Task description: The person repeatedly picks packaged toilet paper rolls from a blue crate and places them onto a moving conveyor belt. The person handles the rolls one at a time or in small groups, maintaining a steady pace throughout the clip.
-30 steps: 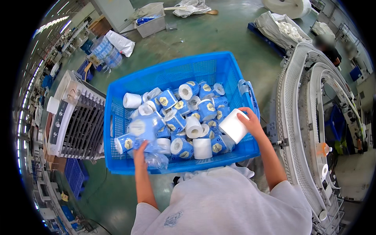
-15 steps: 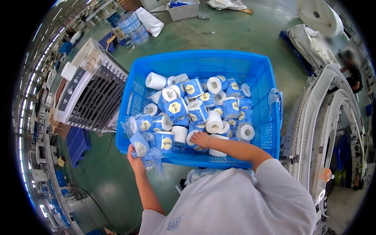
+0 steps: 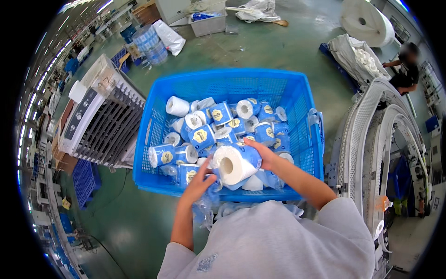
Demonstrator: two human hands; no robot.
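Note:
Over the near side of a blue plastic basket (image 3: 237,74), my right hand (image 3: 261,156) grips a toilet roll (image 3: 244,165) in blue printed wrapping, its bare white end and core hole facing up toward me. My left hand (image 3: 199,184) is closed on crumpled clear-and-blue plastic film (image 3: 203,211), which hangs down outside the basket's near rim. Its fingertips are close to the roll's left side; whether they touch it I cannot tell. Beneath both hands lie several more toilet rolls (image 3: 200,136), some in blue wrapping with yellow labels, others showing white paper.
A grey air cooler (image 3: 104,116) stands left of the basket, beside a blue pallet (image 3: 86,181). Curved conveyor tracks (image 3: 357,135) run along the right. Farther right, a person (image 3: 407,69) is near a large white paper reel (image 3: 367,22). A grey bin (image 3: 209,25) stands beyond the basket.
My right hand has lifted a toilet roll from the pile and turned its end toward me. My left hand has moved right, toward that roll, with the plastic film.

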